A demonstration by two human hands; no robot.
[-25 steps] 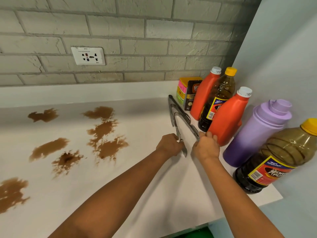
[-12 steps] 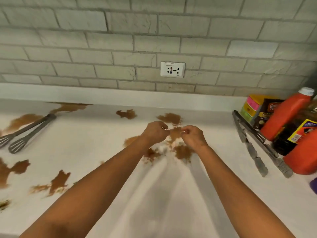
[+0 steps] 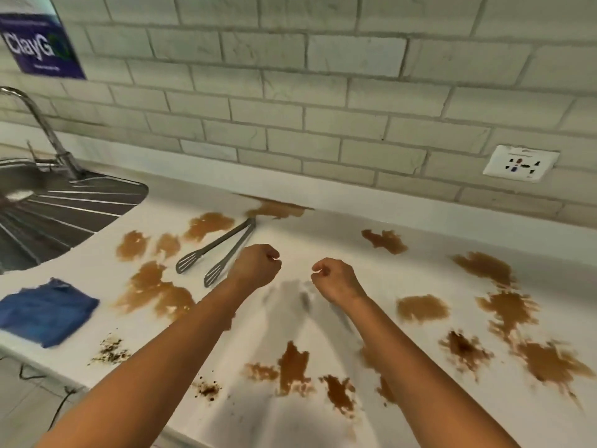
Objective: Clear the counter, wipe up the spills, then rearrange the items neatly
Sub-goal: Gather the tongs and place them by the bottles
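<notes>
Both fists, left hand (image 3: 256, 266) and right hand (image 3: 336, 279), are curled empty above the spill-stained counter (image 3: 323, 240). Tongs (image 3: 219, 250) lie just left; "ClayG" is read on a poster (image 3: 38, 43).

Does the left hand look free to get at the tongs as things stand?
Probably yes: the left hand hovers empty with curled fingers just right of the tongs, which lie flat on the counter with nothing between them.

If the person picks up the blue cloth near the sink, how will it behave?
The blue cloth lies folded and rumpled, so it is probably soft and would droop and unfold when lifted. It looks thin, so likely light. It should not roll or slip.
</notes>
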